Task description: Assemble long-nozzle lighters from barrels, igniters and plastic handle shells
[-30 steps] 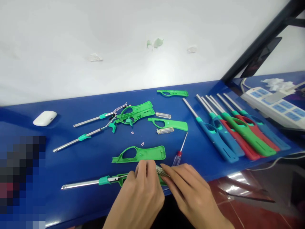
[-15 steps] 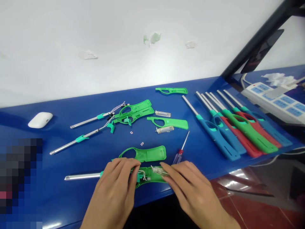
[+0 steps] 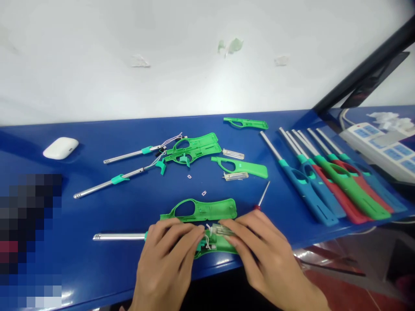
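Observation:
An opened green long-nose lighter (image 3: 214,244) lies at the near edge of the blue table (image 3: 97,268), its metal tube (image 3: 118,236) pointing left. My left hand (image 3: 168,255) rests on the trigger end of its green half shell, fingers curled on it. My right hand (image 3: 259,248) pinches the clear fuel cell (image 3: 221,230) sitting in that shell. The matching green cover half (image 3: 207,210) lies just behind the hands. A red-handled screwdriver (image 3: 262,196) lies by my right hand, its handle partly hidden.
Farther back lie two more taken-apart green lighters (image 3: 191,151) with tubes, loose green covers (image 3: 241,166), clear fuel cells (image 3: 235,176) and tiny white bits. Several whole blue, red and green lighters (image 3: 327,181) lie in a row at right. A white case (image 3: 61,147) sits far left; a power strip (image 3: 382,147) far right.
My left hand slid left from the fuel cell onto the trigger end of the shell, uncovering the lighter's insides. My right hand stayed on the fuel cell. The camera view shifted slightly.

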Tool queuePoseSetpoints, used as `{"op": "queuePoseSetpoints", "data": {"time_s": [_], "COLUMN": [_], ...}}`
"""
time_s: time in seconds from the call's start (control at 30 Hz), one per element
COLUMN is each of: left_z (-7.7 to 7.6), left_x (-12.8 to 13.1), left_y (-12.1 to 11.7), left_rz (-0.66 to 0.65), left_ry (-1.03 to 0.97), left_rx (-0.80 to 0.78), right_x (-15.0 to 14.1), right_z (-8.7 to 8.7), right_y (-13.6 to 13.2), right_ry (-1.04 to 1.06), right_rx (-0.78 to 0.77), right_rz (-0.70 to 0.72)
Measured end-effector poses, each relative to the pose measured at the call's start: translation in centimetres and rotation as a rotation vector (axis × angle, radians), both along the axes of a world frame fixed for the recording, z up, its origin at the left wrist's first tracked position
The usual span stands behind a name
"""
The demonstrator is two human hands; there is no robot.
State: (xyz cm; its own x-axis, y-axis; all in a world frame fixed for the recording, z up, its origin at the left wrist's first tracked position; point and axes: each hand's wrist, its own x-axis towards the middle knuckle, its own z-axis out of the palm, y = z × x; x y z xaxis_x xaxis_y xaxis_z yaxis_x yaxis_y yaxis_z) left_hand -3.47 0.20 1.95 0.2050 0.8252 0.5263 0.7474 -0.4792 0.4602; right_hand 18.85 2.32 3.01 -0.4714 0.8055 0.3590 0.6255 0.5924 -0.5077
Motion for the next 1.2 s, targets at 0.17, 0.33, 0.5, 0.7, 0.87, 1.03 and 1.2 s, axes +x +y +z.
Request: {"op": "queuePoseSetpoints", "data": {"time_s": [0.17,0.33,0.5,0.7,0.87,1.03,1.2], "left_z": [0.0,0.0,-0.2,-0.3,-0.3,-0.3,-0.2], "left_x": [-0.2,0.2,0.3,0.2,0.3,0.4,0.3], "left_y": [-0.3,-0.4,-0.4,-0.5,-0.7,-0.5,-0.5], "left_rz": [-0.032,-0.021,-0.014,-0.017,-0.021,-0.035,-0.042], "left_ry": [0.042,0.005,-0.012,-0.026,-0.028,-0.001,0.026], "left_rx": [-0.041,-0.01,-0.024,-0.016,-0.021,0.01,0.024], "right_x": [-0.7,-1.1,-1.1,-1.1,-1.0,-0.9,-0.8], "right_z": [0.7,0.7,0.4,0.2,0.3,0.4,0.5], "right_y": [0.4,1.0,1.1,1.2,1.3,1.3,1.3], "right_ry": [0.074,0.102,0.101,0.084,0.057,0.027,-0.002], "right_rx": [-0.001,0.014,-0.009,0.006,0.012,0.014,0.042], "right_rz": [0.01,-0.027,-0.011,-0.02,-0.019,-0.009,0.002]}}
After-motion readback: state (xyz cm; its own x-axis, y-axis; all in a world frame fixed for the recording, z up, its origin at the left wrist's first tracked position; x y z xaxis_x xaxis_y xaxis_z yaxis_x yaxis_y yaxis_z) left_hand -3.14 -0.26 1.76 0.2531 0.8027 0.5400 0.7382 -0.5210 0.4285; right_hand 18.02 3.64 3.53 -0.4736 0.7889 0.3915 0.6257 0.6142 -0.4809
